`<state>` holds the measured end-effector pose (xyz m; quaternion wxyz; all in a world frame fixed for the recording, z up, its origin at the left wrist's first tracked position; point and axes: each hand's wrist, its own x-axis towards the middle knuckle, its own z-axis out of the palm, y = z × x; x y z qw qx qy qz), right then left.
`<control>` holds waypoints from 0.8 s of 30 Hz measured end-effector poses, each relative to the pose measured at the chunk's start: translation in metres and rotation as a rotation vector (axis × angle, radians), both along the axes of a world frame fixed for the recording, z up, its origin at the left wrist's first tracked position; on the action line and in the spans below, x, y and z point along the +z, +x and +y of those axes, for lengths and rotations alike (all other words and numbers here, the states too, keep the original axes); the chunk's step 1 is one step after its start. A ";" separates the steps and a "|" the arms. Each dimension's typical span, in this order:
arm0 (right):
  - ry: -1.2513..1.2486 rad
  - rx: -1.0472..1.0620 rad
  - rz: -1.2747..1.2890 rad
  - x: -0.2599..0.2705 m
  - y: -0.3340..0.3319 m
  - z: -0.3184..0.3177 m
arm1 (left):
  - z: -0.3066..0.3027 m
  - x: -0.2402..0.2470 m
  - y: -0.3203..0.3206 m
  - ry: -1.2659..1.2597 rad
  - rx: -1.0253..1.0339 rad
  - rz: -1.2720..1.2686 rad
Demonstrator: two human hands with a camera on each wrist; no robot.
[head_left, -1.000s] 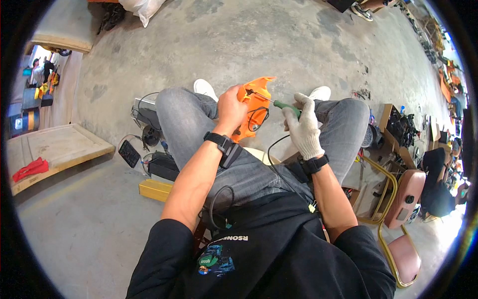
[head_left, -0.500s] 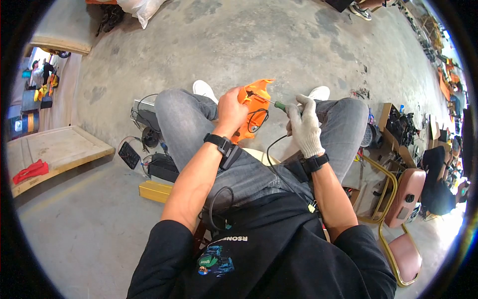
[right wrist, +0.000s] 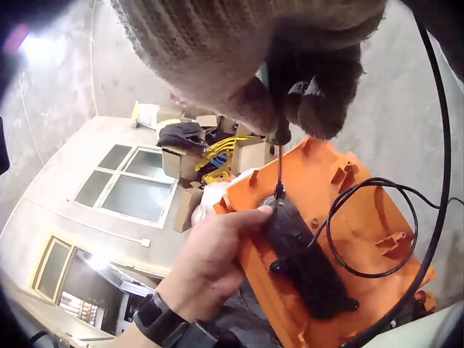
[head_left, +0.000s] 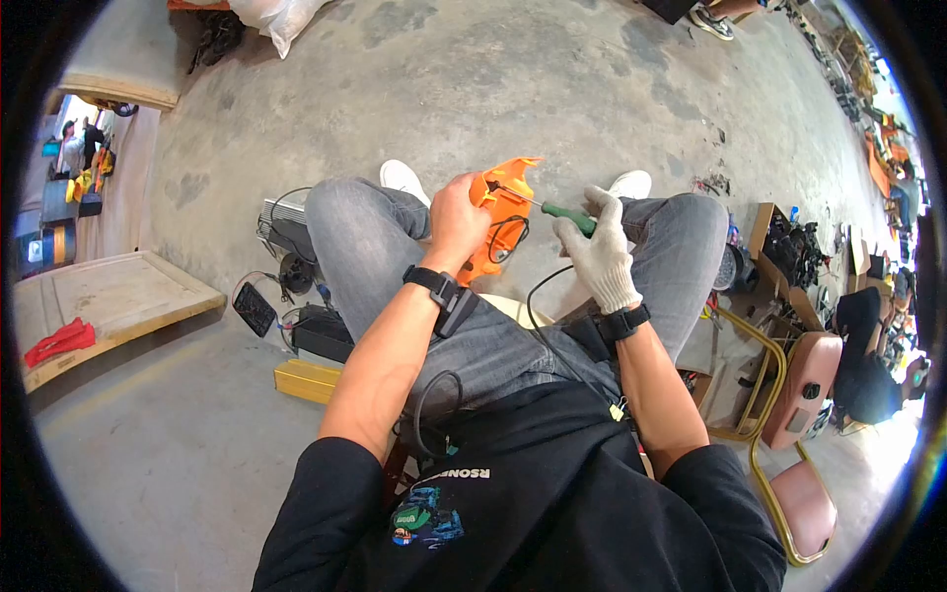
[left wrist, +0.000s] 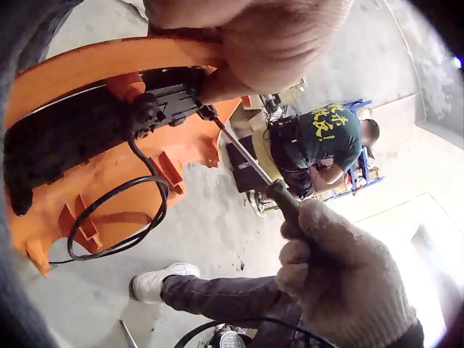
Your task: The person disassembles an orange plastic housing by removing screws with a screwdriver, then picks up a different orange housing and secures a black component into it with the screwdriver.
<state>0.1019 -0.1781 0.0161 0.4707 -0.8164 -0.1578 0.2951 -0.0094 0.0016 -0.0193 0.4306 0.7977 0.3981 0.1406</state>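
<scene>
My bare left hand [head_left: 459, 225] grips the edge of an orange plastic cover [head_left: 517, 178], held up between the knees. Inside the cover lies a long black module [right wrist: 308, 261] with a looped thin black cable [left wrist: 119, 187]. The left thumb [right wrist: 250, 219] presses at the module's end. A screwdriver [head_left: 569, 218] with a green handle is held in my right hand [head_left: 604, 259], which wears a knitted white glove. Its metal shaft [right wrist: 280, 165] points at the end of the module beside the left thumb, the tip right at a corner lug there.
On the floor at the left are black devices with wires [head_left: 321, 331] and a yellow bar [head_left: 306, 379]. A low wooden platform [head_left: 118, 296] bears a red cloth. To the right stand a box of black parts [head_left: 789, 247] and a pink chair [head_left: 804, 390]. Another person [left wrist: 326, 141] bends over farther off.
The gloved fingers slid forward over the screwdriver's handle, then back, baring more of it again. The tip stays at the same end of the module. The left hand and cover have hardly moved.
</scene>
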 end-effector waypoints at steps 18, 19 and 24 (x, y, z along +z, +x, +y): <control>0.162 0.049 -0.065 -0.005 0.005 -0.003 | 0.001 -0.002 0.001 0.029 0.014 -0.007; 0.081 0.022 0.075 0.008 0.009 -0.001 | 0.000 0.000 0.001 0.012 0.014 -0.003; 0.060 -0.003 0.022 -0.010 0.001 -0.002 | 0.001 -0.003 0.001 0.004 0.007 -0.017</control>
